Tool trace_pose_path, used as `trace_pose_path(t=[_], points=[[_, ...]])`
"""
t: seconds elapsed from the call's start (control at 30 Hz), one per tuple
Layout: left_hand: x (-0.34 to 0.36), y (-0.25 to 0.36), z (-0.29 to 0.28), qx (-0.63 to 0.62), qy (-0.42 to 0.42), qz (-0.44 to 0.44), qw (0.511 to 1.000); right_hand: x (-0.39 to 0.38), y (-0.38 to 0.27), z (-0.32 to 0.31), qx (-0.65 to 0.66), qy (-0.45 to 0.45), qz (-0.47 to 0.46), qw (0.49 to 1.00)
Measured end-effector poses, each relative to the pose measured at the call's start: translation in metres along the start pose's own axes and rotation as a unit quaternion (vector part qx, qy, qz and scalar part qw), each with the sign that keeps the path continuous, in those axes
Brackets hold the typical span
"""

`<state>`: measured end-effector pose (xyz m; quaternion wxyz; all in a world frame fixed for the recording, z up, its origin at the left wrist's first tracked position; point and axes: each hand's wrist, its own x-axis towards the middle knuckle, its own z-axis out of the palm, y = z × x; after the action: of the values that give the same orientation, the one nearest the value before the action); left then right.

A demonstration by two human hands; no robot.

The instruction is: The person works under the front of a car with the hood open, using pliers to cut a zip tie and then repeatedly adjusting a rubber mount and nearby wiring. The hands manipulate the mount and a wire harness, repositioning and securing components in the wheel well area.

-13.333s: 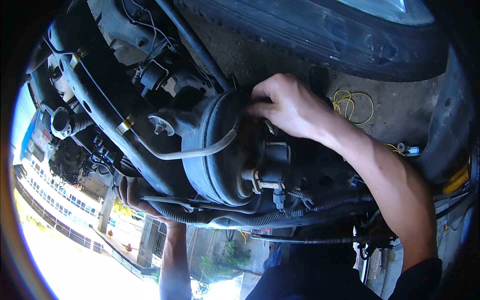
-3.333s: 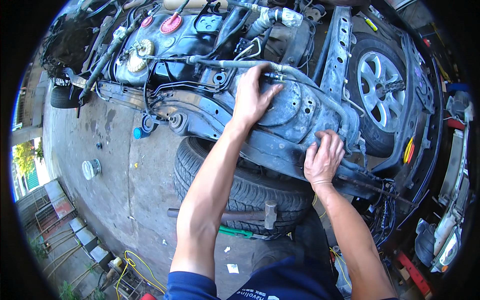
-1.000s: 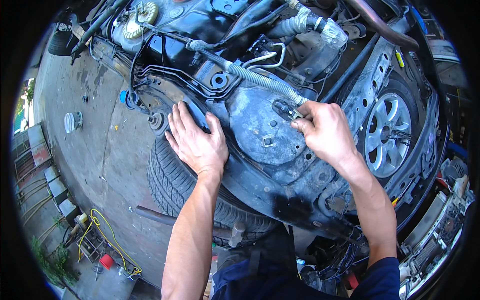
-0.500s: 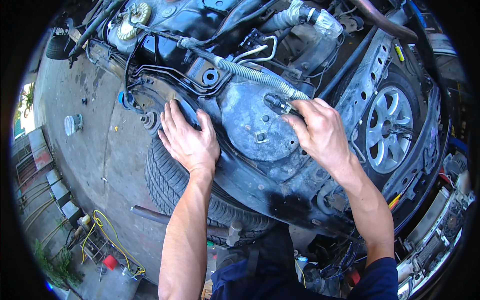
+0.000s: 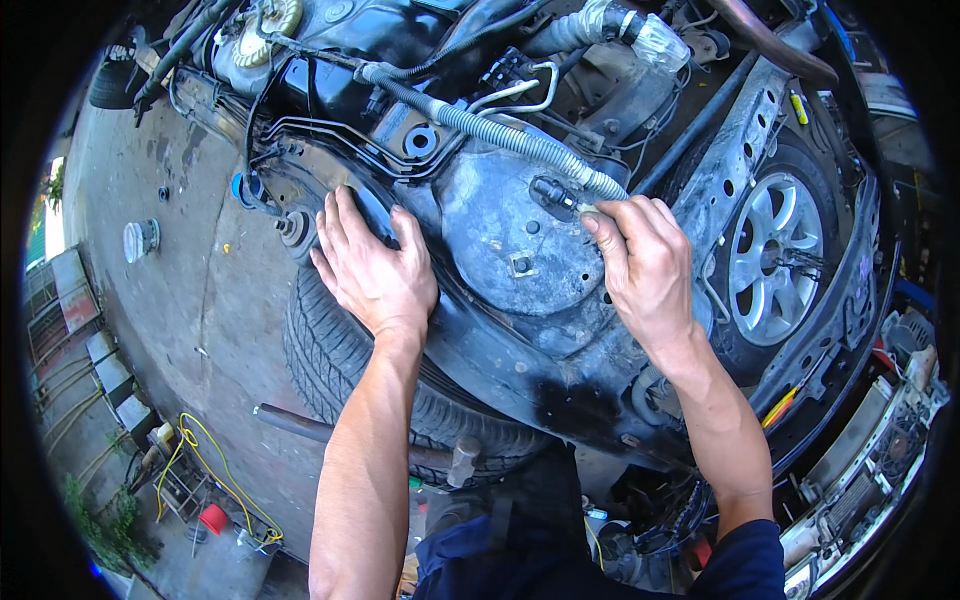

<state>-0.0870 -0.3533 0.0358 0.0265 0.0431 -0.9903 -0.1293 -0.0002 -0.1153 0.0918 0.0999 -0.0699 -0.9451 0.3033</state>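
Note:
I look down into a stripped car's engine bay. My left hand [image 5: 372, 268] lies flat, fingers spread, on the black wheel-arch panel [image 5: 480, 340] above a tyre [image 5: 340, 360]. My right hand [image 5: 640, 262] pinches the end of a grey corrugated hose [image 5: 500, 135] where it meets a small black connector [image 5: 552, 192] on the rounded strut tower [image 5: 510, 240]. The hose runs up and left across the bay.
A silver alloy wheel [image 5: 775, 260] sits at right behind a perforated frame rail [image 5: 735, 165]. On the concrete at left lie a round metal can [image 5: 140, 238], a yellow cable [image 5: 215, 470], a red cup [image 5: 212, 518] and a hammer [image 5: 440, 460] under the tyre.
My view shifted from the underside to above the wheel arch. In the last second my left hand stayed planted on the panel while my right hand kept its grip at the hose end.

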Motion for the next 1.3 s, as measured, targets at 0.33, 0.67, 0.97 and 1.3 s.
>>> trace_pose_path(t=[0.33, 0.67, 0.97, 1.3], points=[[0.0, -0.001, 0.001, 0.003, 0.002, 0.001, 1.0, -0.002, 0.004, 0.002, 0.041, 0.029, -0.025, 0.998], [-0.001, 0.0, 0.001, 0.018, 0.002, 0.0, 1.0, -0.001, 0.011, 0.013, 0.033, 0.059, -0.061, 0.996], [-0.002, 0.001, -0.002, 0.027, -0.022, 0.011, 0.999, 0.002, 0.017, 0.018, 0.013, 0.076, -0.12, 0.99], [-0.001, 0.001, -0.005, 0.02, -0.031, 0.021, 0.999, 0.007, 0.018, 0.014, 0.01, 0.053, -0.145, 0.988]])
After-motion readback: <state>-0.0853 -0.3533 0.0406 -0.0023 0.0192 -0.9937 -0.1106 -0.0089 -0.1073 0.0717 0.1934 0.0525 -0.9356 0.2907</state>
